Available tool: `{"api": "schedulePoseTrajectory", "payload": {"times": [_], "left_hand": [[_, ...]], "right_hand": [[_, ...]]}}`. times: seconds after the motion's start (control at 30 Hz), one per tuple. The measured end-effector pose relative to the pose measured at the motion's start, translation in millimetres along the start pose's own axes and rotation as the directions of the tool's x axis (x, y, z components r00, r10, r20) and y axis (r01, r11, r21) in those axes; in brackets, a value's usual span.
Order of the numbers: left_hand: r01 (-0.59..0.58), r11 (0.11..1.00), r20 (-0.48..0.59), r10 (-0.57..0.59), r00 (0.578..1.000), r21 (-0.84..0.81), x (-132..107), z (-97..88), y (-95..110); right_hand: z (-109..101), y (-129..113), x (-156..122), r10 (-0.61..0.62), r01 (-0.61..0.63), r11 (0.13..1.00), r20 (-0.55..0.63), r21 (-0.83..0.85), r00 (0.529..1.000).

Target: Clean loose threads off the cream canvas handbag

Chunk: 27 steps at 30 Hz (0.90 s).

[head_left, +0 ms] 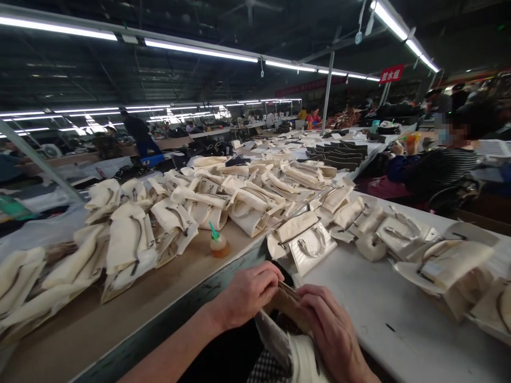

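Low in the middle of the view, my left hand (247, 295) pinches the top edge of a brown bag piece (289, 304), fingers curled tight. My right hand (331, 332) grips the same piece from the right, fingers folded over it. A white textured part of the bag (305, 359) hangs below, between my wrists. Directly beyond my hands lies a white crocodile-textured handbag (313, 249) on the white table (359, 298).
Many cream handbags (207, 205) lie piled across the brown bench (120, 314) and the white table. A small orange glue bottle with a green nozzle (219, 243) stands on the bench. A person in a striped top (439, 167) sits at right. Dark bags (339, 151) lie further back.
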<state>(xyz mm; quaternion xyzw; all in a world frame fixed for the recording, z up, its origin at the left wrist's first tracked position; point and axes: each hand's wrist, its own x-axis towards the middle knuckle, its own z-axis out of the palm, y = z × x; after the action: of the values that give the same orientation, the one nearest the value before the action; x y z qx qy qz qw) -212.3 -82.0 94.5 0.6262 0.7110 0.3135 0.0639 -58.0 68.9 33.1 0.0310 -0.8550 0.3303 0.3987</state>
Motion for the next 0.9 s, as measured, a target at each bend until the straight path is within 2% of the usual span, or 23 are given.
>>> {"api": "schedulePoseTrajectory", "payload": {"times": [0.3, 0.63, 0.8, 0.9], "left_hand": [[-0.052, 0.988, -0.038, 0.058, 0.998, 0.146, -2, 2.1, -10], [-0.087, 0.967, 0.005, 0.088, 0.996, 0.238, 32, 7.9, -23], [-0.093, 0.971, 0.054, 0.083, 0.995, 0.221, 48, -11.3, -7], [-0.061, 0.984, 0.139, 0.038, 0.99, 0.166, 52, -20.3, 7]], "right_hand": [[14, 4, -4, 0.101, -0.103, 0.994, -0.067, -0.021, 0.993], [6, 22, 10, 0.223, -0.226, 0.974, -0.07, -0.027, 0.972], [-17, 17, 23, 0.292, -0.292, 0.956, -0.02, 0.012, 0.956], [-27, 10, 22, 0.405, -0.408, 0.91, 0.052, 0.073, 0.913]]}}
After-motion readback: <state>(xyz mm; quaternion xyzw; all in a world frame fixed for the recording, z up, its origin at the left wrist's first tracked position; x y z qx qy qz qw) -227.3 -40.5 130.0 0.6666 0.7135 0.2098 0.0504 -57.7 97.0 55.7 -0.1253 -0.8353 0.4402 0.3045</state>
